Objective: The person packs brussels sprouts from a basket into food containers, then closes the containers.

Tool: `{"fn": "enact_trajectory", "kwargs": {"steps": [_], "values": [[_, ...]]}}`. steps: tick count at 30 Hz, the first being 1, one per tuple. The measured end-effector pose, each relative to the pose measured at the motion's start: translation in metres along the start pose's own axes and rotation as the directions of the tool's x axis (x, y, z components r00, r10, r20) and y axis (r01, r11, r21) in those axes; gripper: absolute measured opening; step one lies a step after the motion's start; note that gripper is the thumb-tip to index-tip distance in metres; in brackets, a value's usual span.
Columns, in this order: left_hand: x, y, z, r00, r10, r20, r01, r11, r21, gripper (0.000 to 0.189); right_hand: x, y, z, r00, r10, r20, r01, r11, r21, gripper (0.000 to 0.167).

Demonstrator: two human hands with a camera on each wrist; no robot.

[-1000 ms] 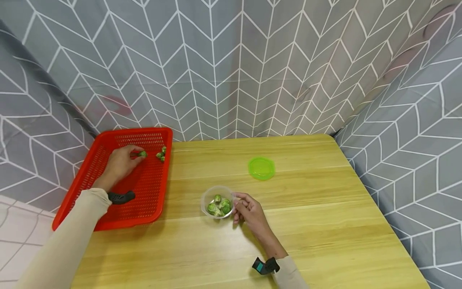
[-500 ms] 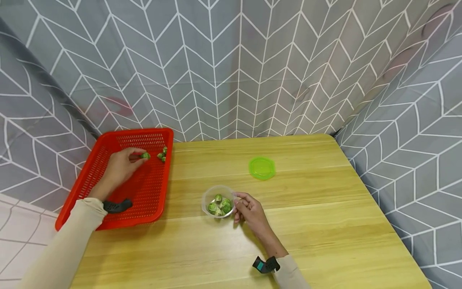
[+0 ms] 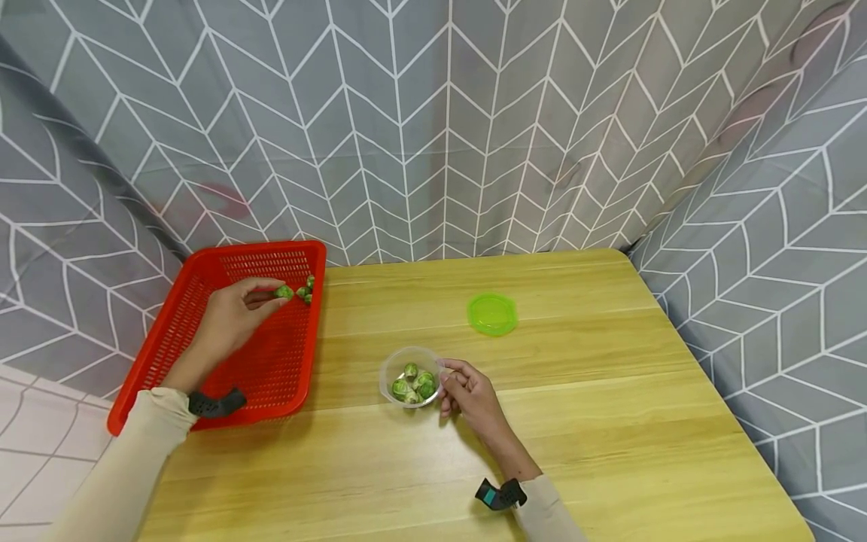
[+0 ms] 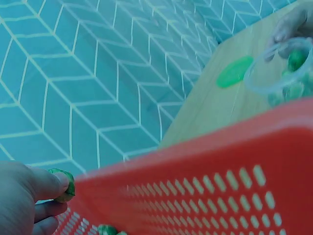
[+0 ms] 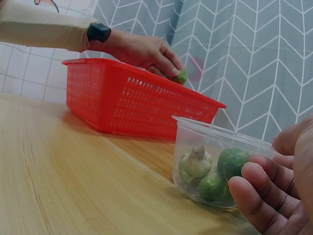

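Note:
My left hand pinches a Brussels sprout between thumb and fingertips, over the red plastic basket. In the right wrist view that hand shows at the level of the basket's rim. Several more Brussels sprouts lie in the basket's far right corner. A clear round plastic container stands on the table with several Brussels sprouts inside. My right hand holds its right rim, thumb on top and fingers against the outer wall.
A green plastic lid lies on the wooden table, behind and right of the container. Grey patterned curtains hang along the back and right. The basket's raised wall stands between the left hand and the container.
My left hand, pinching the sprout, has lifted and moved slightly right across the basket. The right hand stays at the container's rim.

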State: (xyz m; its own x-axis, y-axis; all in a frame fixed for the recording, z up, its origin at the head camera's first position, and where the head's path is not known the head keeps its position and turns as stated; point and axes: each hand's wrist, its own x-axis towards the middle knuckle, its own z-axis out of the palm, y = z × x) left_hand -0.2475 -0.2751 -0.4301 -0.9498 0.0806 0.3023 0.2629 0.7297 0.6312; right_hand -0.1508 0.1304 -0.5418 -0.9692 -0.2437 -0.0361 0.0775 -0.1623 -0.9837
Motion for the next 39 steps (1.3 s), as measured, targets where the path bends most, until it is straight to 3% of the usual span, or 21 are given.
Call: {"fn": "enact_trajectory", "kwargs": {"steps": [9,14,19,26,35,39], "values": [[-0.005,0.037,0.006,0.998,0.052,0.044,-0.049,0.996,-0.071,0.036,0.0,-0.001,-0.001,1.0,-0.007,0.011,0.007,1.0,0.0,0.044],[-0.008,0.057,0.014,0.989,0.124,0.077,-0.116,0.989,-0.094,0.036,0.001,-0.002,-0.001,1.0,-0.016,0.012,0.016,1.0,0.001,0.044],[-0.013,0.073,0.024,0.974,0.19,0.123,-0.178,0.979,-0.103,0.036,0.0,-0.003,0.0,1.0,-0.016,0.017,0.015,1.0,0.007,0.044],[-0.019,0.09,0.043,0.953,0.219,0.208,-0.198,0.973,-0.118,0.035,0.0,-0.002,-0.001,1.0,-0.017,0.013,0.017,1.0,0.0,0.045],[-0.027,0.101,0.074,0.917,0.289,0.276,-0.264,0.957,-0.123,0.032,0.001,-0.001,0.0,1.0,-0.017,0.014,0.017,1.0,-0.003,0.044],[-0.028,0.105,0.087,0.891,0.347,0.291,-0.317,0.937,-0.146,0.031,0.001,-0.001,0.0,1.0,-0.015,0.012,0.015,1.0,-0.003,0.043]]}}
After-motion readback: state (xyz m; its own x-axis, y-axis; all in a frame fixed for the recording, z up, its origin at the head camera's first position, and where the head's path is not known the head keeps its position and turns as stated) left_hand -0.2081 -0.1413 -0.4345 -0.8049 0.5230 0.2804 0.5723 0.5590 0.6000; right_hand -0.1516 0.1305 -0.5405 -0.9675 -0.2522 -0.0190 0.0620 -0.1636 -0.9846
